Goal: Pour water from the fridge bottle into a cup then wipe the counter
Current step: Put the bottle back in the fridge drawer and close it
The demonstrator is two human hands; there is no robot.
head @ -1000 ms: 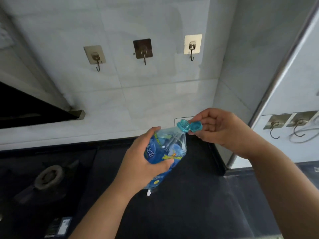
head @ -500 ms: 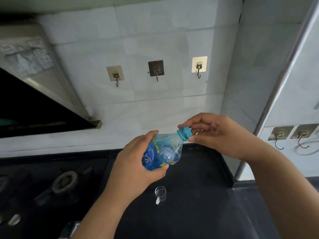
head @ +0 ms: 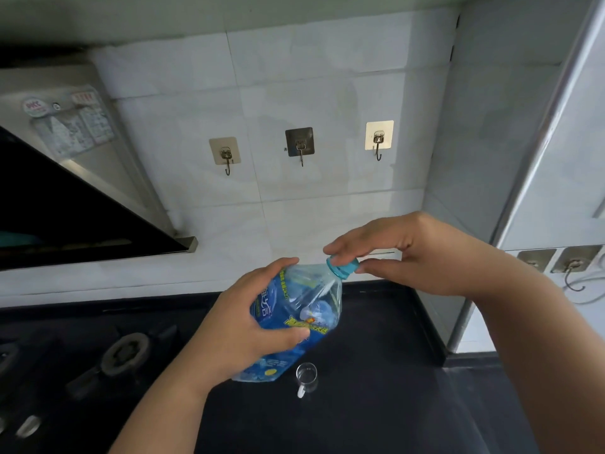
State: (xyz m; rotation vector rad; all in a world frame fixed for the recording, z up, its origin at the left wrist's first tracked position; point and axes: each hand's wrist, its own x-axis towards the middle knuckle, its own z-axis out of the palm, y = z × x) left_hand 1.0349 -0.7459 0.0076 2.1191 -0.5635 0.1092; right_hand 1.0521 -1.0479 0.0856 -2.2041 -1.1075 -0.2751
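A tiled kitchen wall with three hooks (head: 299,145) backs a dark surface (head: 376,404), a range hood (head: 65,178) hanging at the left edge and a gas burner (head: 126,353) below it. Over the middle of the surface, the left hand (head: 239,335) wraps the labelled body of the bottle (head: 304,319), held in the air and tilted with its neck up and to the right. The right hand (head: 422,257) curls over the neck, thumb and forefinger pinching the blue cap (head: 342,267). A small clear cup (head: 306,376) stands on the surface just below the bottle's base, toward the front.

The thin plastic looks soft and likely to buckle under a squeeze, so a firm wrap around the labelled middle seems the safest hold; if chilled, it may be slick. The cup looks light, narrow and easy to tip.
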